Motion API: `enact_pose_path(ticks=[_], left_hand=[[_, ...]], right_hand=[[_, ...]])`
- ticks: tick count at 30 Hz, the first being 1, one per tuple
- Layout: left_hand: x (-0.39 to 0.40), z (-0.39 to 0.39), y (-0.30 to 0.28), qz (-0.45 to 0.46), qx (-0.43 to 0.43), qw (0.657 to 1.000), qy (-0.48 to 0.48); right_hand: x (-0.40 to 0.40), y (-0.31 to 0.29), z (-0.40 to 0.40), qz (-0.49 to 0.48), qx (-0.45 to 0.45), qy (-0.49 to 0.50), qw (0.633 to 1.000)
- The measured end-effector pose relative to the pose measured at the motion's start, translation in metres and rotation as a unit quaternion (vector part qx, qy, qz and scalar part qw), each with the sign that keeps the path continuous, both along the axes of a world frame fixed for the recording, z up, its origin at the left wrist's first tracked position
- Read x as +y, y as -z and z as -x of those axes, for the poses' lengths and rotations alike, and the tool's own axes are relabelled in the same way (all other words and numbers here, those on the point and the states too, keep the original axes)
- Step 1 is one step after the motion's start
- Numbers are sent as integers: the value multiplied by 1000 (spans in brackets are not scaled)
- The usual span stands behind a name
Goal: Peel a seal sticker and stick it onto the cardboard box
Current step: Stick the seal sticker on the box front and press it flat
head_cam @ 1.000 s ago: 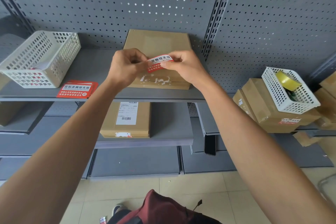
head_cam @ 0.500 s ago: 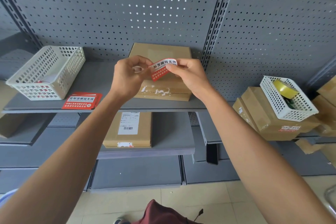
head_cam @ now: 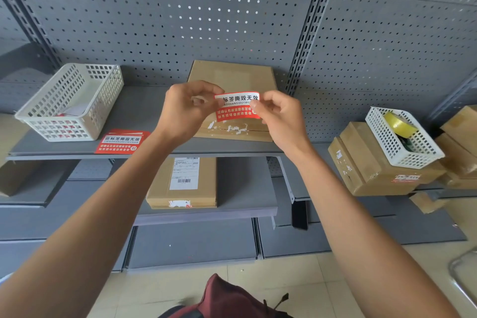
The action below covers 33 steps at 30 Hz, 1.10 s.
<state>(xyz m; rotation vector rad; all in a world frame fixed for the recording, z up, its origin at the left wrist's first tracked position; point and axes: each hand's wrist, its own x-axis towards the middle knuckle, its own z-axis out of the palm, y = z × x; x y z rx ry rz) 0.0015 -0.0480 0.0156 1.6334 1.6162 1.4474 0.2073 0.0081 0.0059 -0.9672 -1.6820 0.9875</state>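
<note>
1. Hand state: the left hand and the right hand each pinch one end of the seal sticker. The left fingers close narrowly on its left edge; the right thumb and forefinger clamp its right edge.
2. Sticker position: it is held in the air, printed face toward the camera, directly in front of the cardboard box on the upper shelf. No contact with the box is visible.
3. Change over the last second: the sticker was partly hidden and bunched between the fingers; it is now spread flat and almost fully readable. The hands have drawn apart along its length.
4. Meaning for the task: peeling appears complete or nearly so. Whether backing paper remains under the left fingers cannot be determined.
5. Target area: white torn residue marks the front seam of the box, just below the sticker. This is the probable placement site.
6. Other items: a stack of spare stickers lies on the shelf beside a white basket.
7. Remaining step: lowering the sticker across the seam and pressing it down.
</note>
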Motion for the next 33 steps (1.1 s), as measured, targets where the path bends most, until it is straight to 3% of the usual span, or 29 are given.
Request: enact_pose_path(ticks=[13,16,19,26,33], left_hand=[[-20,-8,34,-3,-21,997,-72],[-28,-12,46,-20,-1,994,-107],[-35,-23,56,-16,38,984,-172],[-36,-39,70,42,-35,979,-196],[-31,-50,63,64,-98,972,-203]], right_hand=[[-32,14,11,63,41,42,996],[-34,23,11,51,38,51,997],[-36,35,13,-12,-21,101,995],[-41,65,12,-18,-36,148,988],[-31,68,13,28,-17,133,991]])
